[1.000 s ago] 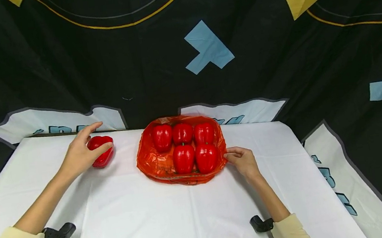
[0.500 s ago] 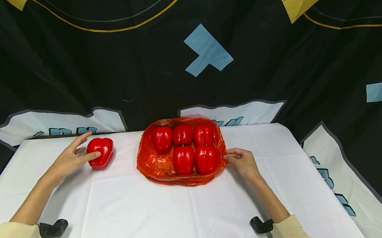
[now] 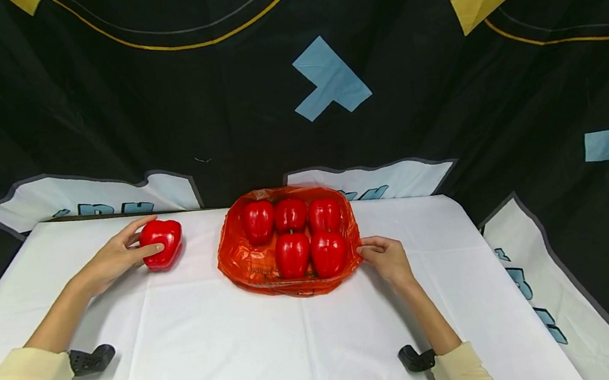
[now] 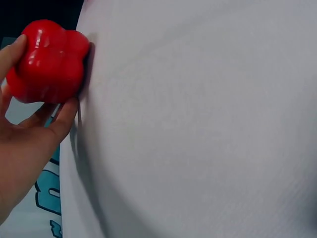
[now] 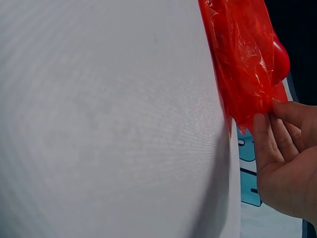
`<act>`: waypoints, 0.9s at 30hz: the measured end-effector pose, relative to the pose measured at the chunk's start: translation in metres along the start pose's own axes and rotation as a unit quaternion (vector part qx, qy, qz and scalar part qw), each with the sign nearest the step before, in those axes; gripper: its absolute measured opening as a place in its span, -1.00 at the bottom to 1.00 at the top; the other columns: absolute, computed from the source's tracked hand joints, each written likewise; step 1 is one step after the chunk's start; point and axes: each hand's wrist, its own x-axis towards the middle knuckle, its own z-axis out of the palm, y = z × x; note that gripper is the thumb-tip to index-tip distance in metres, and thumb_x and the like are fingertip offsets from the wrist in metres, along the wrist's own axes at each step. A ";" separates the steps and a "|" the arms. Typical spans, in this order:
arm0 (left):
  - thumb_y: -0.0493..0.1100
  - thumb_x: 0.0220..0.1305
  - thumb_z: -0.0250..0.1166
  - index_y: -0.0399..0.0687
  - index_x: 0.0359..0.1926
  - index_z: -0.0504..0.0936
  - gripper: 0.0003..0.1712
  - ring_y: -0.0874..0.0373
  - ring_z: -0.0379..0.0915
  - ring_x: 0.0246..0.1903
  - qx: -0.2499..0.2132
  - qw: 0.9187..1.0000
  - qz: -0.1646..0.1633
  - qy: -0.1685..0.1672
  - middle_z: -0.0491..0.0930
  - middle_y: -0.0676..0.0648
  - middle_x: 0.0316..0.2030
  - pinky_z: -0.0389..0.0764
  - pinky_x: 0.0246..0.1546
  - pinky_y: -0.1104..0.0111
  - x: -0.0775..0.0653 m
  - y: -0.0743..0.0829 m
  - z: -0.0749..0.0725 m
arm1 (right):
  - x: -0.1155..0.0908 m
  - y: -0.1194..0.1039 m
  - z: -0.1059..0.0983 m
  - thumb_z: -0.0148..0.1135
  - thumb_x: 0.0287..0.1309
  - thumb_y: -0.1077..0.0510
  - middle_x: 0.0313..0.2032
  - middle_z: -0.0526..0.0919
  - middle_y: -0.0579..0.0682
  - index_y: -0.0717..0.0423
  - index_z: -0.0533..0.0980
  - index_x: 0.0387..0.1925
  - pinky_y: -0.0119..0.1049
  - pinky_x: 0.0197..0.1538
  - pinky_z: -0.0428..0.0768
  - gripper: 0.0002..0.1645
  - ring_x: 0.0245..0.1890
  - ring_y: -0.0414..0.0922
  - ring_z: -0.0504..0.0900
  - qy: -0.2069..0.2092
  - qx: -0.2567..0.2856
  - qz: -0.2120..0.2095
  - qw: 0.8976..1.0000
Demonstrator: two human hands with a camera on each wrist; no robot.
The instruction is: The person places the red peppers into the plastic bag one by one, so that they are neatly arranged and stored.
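Note:
At the far left of the table, a red bell pepper (image 3: 170, 234) sits in the grasp of my left hand (image 3: 110, 262), thumb on its near side and fingers at its back. The left wrist view has the thumb and fingers on different sides of the pepper (image 4: 52, 67). An orange-red plastic bag (image 3: 253, 266) lies mid-table with its mouth spread wide, and several red bell peppers (image 3: 292, 256) rest inside. Its right rim is pinched between the thumb and fingers of my right hand (image 3: 390, 262). Up close, the right wrist view shows the bag's thin film (image 5: 242, 64) at those fingertips.
A white cloth (image 3: 235, 366) covers the table, with its far edge just behind the bag and the lone pepper. Beyond hangs a black backdrop (image 3: 168, 118) with blue and yellow shapes. Black wrist mounts (image 3: 91, 360) stick out at both sleeves.
My left hand first drew back left from the lone pepper, then came in again and closed round it. The right hand has kept its pinch on the bag's rim.

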 end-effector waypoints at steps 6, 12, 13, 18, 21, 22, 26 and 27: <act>0.08 0.12 0.29 0.14 0.43 -0.09 -0.02 -0.34 -0.12 0.22 -0.010 1.000 0.006 0.019 -0.09 -0.33 0.32 0.50 -0.11 -0.01 -0.002 0.012 0.005 | 0.001 0.000 -0.001 0.29 0.06 0.27 -0.30 0.66 0.12 0.29 0.60 -0.21 -0.21 -0.15 0.59 -0.78 -0.31 -0.09 0.64 -0.002 0.003 0.009 1.000; 0.07 0.11 0.31 0.15 0.41 -0.03 -0.05 -0.30 -0.07 0.22 -0.024 0.998 0.028 0.044 -0.01 -0.30 0.29 0.47 -0.09 -0.06 -0.005 0.037 0.024 | -0.002 -0.008 -0.002 0.28 0.07 0.28 -0.27 0.66 0.16 0.32 0.59 -0.19 -0.13 -0.09 0.55 -0.75 -0.29 -0.06 0.64 -0.010 0.006 0.019 1.000; 0.05 0.10 0.32 0.14 0.41 -0.02 -0.05 -0.30 -0.05 0.21 -0.027 0.998 0.033 0.045 0.00 -0.30 0.29 0.47 -0.10 -0.07 -0.006 0.041 0.028 | -0.004 -0.011 -0.002 0.27 0.07 0.29 -0.27 0.66 0.17 0.34 0.58 -0.18 -0.12 -0.08 0.55 -0.75 -0.28 -0.05 0.64 -0.012 0.005 0.019 1.000; 0.00 0.10 0.33 0.09 0.40 0.01 -0.07 -0.28 0.05 0.17 -0.037 0.996 0.058 0.049 0.06 -0.28 0.28 0.49 -0.13 -0.06 -0.010 0.060 0.052 | -0.012 -0.024 0.001 0.23 0.09 0.34 -0.26 0.65 0.20 0.41 0.55 -0.17 -0.08 -0.06 0.52 -0.75 -0.28 -0.05 0.64 -0.012 0.000 0.021 1.000; 0.00 0.12 0.32 0.12 0.39 0.04 -0.11 -0.25 0.13 0.13 -0.048 0.996 0.063 0.043 0.09 -0.26 0.26 0.50 -0.13 -0.03 -0.012 0.071 0.067 | -0.013 -0.026 0.002 0.22 0.08 0.37 -0.27 0.64 0.23 0.44 0.54 -0.17 -0.08 -0.06 0.53 -0.74 -0.29 -0.06 0.64 -0.013 0.013 0.023 1.000; 0.00 0.12 0.32 0.13 0.38 0.05 -0.11 -0.24 0.15 0.12 -0.050 0.996 0.064 0.041 0.10 -0.25 0.26 0.50 -0.13 -0.02 -0.013 0.075 0.072 | -0.013 -0.026 0.002 0.22 0.07 0.38 -0.28 0.64 0.24 0.45 0.54 -0.17 -0.09 -0.06 0.53 -0.74 -0.30 -0.06 0.64 -0.014 0.019 0.023 0.999; 0.03 0.11 0.32 0.17 0.36 0.10 -0.15 -0.21 0.23 0.06 -0.058 0.995 0.071 0.028 0.16 -0.22 0.23 0.50 -0.12 -0.04 -0.014 0.085 0.090 | -0.009 -0.020 0.001 0.23 0.06 0.40 -0.30 0.65 0.24 0.46 0.54 -0.18 -0.12 -0.10 0.55 -0.75 -0.32 -0.07 0.65 -0.018 0.037 0.018 0.999; 0.03 0.11 0.32 0.16 0.35 0.10 -0.16 -0.21 0.24 0.05 -0.059 0.995 0.074 0.025 0.16 -0.23 0.23 0.50 -0.13 -0.04 -0.013 0.087 0.095 | -0.008 -0.017 0.000 0.23 0.05 0.39 -0.30 0.65 0.23 0.45 0.54 -0.18 -0.14 -0.11 0.56 -0.75 -0.32 -0.08 0.65 -0.019 0.039 0.017 0.999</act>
